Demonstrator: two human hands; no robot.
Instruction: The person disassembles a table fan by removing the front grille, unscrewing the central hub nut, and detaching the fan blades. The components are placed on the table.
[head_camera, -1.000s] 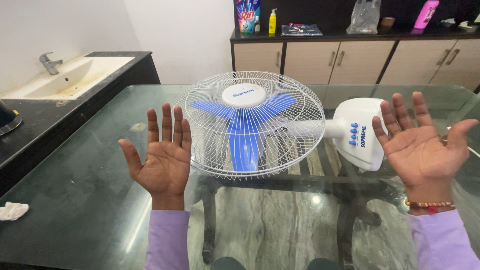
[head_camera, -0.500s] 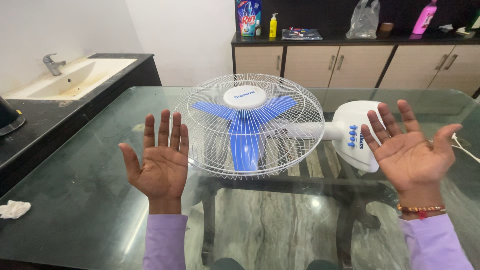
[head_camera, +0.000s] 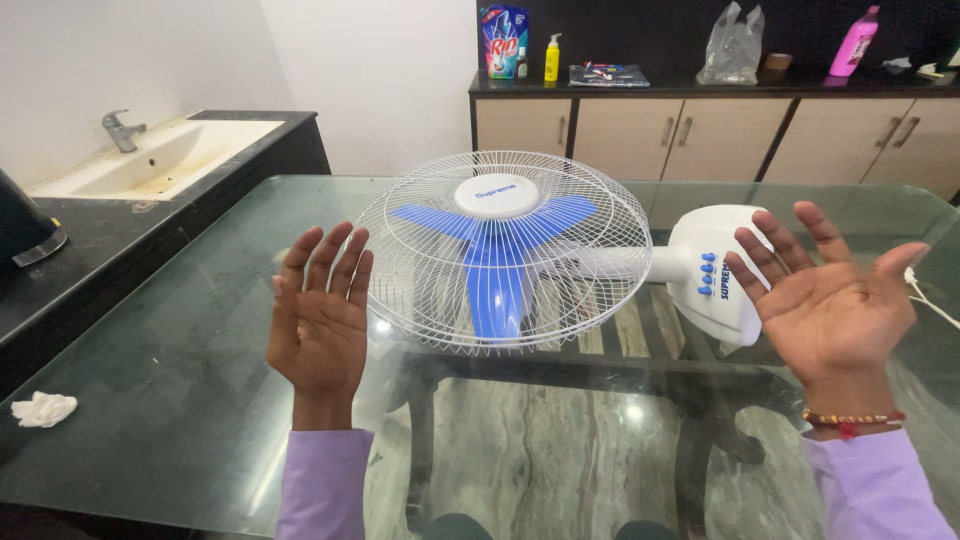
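Holding both empty hands up, palms open, on either side of a table fan (head_camera: 505, 250) lying on a glass table (head_camera: 180, 340).

The left hand (head_camera: 320, 320) has its fingers spread and is raised just left of the white wire guard, apart from it; the right hand (head_camera: 825, 300) is spread too, palm up, in front of the fan's white base (head_camera: 710, 265) with its blue buttons. The fan lies tilted, blue blades facing up. A crumpled white cloth (head_camera: 42, 408) sits near the table's left edge, and a sink (head_camera: 150, 160) is beyond.
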